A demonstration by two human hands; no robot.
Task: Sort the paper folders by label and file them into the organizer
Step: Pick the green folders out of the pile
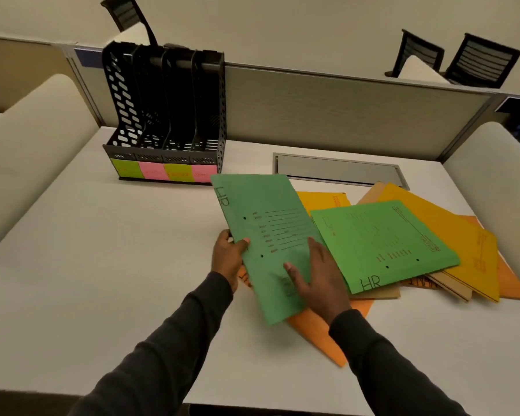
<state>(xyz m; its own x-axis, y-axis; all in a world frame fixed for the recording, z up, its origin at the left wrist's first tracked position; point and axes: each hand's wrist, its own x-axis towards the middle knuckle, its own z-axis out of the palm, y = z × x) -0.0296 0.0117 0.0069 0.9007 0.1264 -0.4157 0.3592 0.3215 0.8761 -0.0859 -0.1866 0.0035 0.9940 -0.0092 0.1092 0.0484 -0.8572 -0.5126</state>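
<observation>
A pale office desk point(102, 250) backs onto a grey partition. The black organizer point(165, 115) stands at eleven o'clock from the hands, with coloured labels point(162, 172) along its foot and no folder showing in its slots. The left hand point(227, 256) pinches the edge of a green HR folder point(267, 223), thumb on top, tilting it clear of the heap. The right hand point(315, 277) lies on its face, fingers straight, probably to steady it. At three o'clock a second HR folder point(382, 244) tops the unsorted yellow and orange folders point(469, 247).
</observation>
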